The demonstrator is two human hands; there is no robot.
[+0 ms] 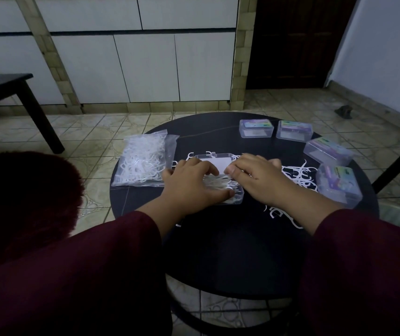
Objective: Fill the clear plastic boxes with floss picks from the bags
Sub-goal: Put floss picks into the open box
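Observation:
An open clear plastic box [236, 196] with its lid [218, 159] folded back lies in the middle of the round black table [230, 251]. White floss picks [218, 184] fill its tray. My left hand [189, 180] rests on the box's left side, thumb pressing on the picks. My right hand [257, 175] lies palm down on the right side, fingertips on the picks. A clear bag of floss picks [143, 161] sits to the left. Loose picks [298, 174] are scattered to the right.
Several closed clear boxes with coloured labels curve along the table's far right edge, two at the back [256, 128] [293, 130] and two nearer [327, 151] [338, 185]. A dark table [12, 93] stands on the tiled floor at the left. White cabinets are behind.

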